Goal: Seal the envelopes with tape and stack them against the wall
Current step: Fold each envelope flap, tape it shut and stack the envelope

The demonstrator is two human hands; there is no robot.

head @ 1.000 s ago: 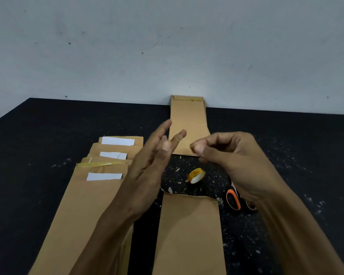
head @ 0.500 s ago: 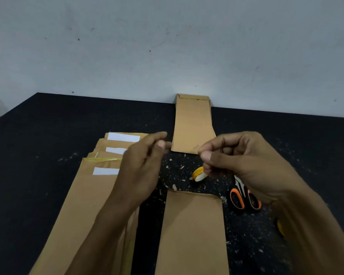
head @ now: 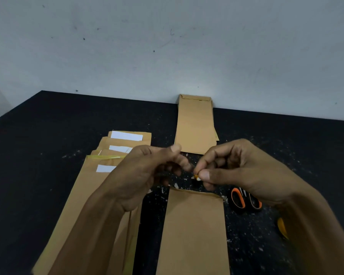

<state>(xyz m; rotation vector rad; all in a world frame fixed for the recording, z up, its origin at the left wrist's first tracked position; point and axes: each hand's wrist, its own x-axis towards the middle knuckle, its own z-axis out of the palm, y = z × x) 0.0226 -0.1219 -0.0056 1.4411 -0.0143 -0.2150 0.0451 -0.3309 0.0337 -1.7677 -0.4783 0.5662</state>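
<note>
Right hand (head: pixel 240 169) pinches the tape roll (head: pixel 197 177) above the envelope (head: pixel 194 231); left hand (head: pixel 147 171), fingers curled, grip unclear; scissors (head: pixel 244 199) at three o'clock.

My left hand (head: pixel 145 173) closes from spread fingers into a curl and moves in to meet my right hand (head: pixel 232 171), which now pinches the tape roll (head: pixel 197 177), lifted off the table (head: pixel 48 120).
</note>
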